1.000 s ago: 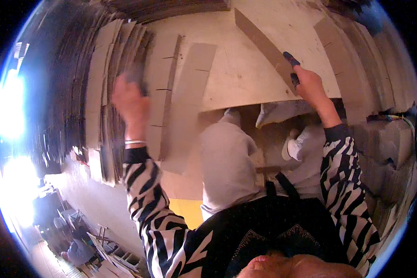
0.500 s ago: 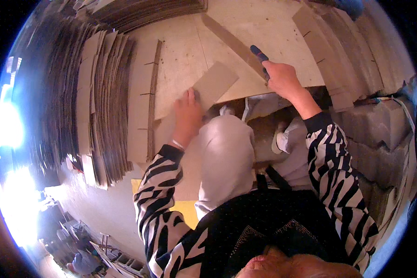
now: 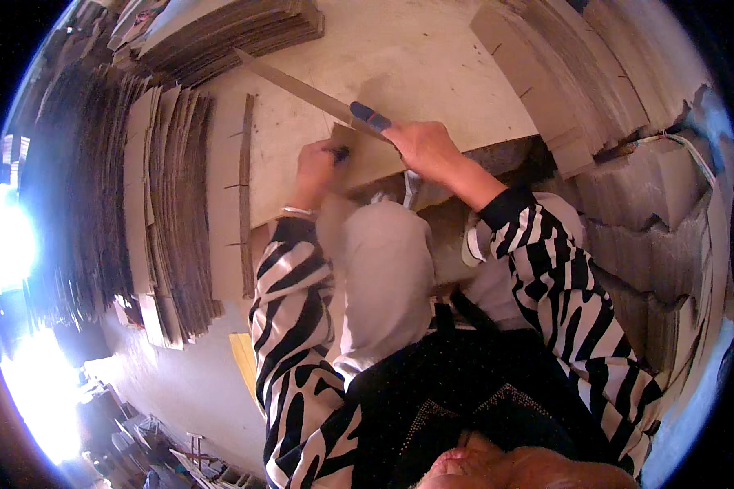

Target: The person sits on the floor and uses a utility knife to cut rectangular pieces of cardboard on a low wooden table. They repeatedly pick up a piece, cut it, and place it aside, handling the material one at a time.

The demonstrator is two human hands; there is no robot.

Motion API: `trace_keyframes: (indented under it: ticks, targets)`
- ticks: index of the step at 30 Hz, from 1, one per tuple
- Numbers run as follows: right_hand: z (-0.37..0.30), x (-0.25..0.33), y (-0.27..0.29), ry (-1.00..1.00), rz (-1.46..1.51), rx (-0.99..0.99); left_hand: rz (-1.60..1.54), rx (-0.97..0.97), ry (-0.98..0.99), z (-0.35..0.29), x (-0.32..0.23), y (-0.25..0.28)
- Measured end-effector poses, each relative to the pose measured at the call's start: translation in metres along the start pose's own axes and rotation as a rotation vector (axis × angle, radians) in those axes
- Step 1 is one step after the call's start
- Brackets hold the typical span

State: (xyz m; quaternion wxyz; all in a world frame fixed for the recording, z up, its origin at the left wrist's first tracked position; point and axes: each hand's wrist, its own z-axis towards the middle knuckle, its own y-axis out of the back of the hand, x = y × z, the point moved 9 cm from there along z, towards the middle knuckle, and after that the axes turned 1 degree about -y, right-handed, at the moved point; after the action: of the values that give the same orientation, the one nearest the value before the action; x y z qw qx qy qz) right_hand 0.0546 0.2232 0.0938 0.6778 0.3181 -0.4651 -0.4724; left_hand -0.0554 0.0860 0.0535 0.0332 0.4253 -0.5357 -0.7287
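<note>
My right hand (image 3: 422,149), its foremost finger wrapped in a dark covering, is closed on the near end of a long cardboard strip (image 3: 295,88). The strip slants away to the far left above a pale wooden board (image 3: 416,57). To its left, my left hand (image 3: 316,167) is closed on a smaller cardboard piece (image 3: 355,142), close under the strip. A dark covering also shows at the fingers of this hand. The two cardboard parts overlap in view, and I cannot tell whether they touch.
Upright cardboard sheets (image 3: 175,204) stand in rows at the left, beside a slotted piece (image 3: 230,187). A flat stack (image 3: 236,37) lies at the far left. More slotted cardboard (image 3: 538,81) lines the right. My knee (image 3: 387,261) is below the board's near edge.
My right hand has moved left with the strip, bringing it toward my left hand. The smaller piece, seen broad side before, now shows much less of its face. The view has shifted slightly.
</note>
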Motion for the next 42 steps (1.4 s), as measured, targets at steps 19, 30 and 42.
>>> trace_keyframes:
  ticks: [19, 30, 42]
  targets:
    - [0.002, -0.021, -0.011, -0.230, 0.005, 0.299, 0.976, -0.453, 0.556, -0.040, 0.127, 0.121]
    - [0.003, 0.018, -0.004, 0.086, 0.099, 0.038, 0.688, -0.420, 0.297, -0.063, 0.129, 0.110]
    - [-0.005, -0.012, 0.014, 0.012, -0.144, 0.112, -0.362, -0.369, 0.307, 0.000, 0.070, 0.055]
